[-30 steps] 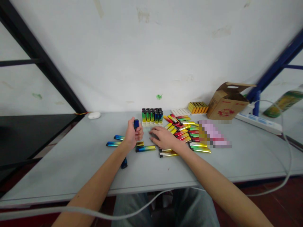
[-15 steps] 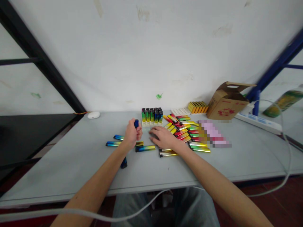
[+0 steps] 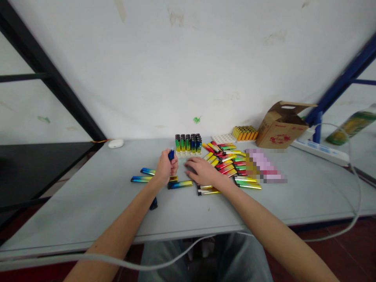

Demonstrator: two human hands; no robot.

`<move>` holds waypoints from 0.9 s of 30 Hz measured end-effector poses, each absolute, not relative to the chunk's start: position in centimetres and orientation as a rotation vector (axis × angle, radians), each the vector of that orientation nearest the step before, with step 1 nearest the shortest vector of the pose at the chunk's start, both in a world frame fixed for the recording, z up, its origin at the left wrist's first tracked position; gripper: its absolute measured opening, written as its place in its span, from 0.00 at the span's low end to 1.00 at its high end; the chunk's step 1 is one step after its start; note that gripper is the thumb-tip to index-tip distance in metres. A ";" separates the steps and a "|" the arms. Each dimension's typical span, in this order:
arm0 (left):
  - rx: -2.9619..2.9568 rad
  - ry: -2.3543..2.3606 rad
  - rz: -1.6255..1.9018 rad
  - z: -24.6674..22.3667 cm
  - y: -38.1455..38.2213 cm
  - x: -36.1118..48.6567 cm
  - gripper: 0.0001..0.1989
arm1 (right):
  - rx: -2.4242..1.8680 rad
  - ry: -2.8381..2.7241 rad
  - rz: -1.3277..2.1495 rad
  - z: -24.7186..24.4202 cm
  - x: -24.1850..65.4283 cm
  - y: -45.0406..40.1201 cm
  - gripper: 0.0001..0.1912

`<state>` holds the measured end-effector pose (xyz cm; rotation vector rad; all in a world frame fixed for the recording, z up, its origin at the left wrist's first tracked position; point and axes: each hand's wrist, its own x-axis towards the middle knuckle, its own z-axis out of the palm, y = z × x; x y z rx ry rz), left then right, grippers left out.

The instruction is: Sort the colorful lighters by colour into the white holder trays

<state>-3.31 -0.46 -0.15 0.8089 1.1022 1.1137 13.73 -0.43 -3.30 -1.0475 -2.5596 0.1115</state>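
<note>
In the head view, grips a dark blue lighter (image 3: 171, 155) in the left hand (image 3: 166, 167), with fingers wrapped round it and its top end above the fist. Rests the right hand (image 3: 200, 170) at three o'clock from the left, palm down, with fingers loosely apart and bent; cannot tell of anything under the palm. Shows, from the left hand, two blue-toned lighters (image 3: 141, 179) flat on the desk (image 3: 88, 207) at eight to nine o'clock, a blue-and-yellow lighter (image 3: 180, 184) at four to five, and a white rack (image 3: 182, 154) of upright black-topped lighters (image 3: 188, 145) at one to two. Shows, from the right hand, a loose pile of bright lighters (image 3: 225, 166) touching or just beside it toward three o'clock, a white holed tray (image 3: 223, 138) at one, yellow lighters (image 3: 245, 134) in tight rows and an open cardboard box (image 3: 282, 135) at two.
</note>
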 end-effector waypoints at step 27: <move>0.838 0.955 1.181 -0.5 -0.3 -3.3 0.24 | -1.057 -2.556 0.139 -3.3 13.7 -0.5 0.16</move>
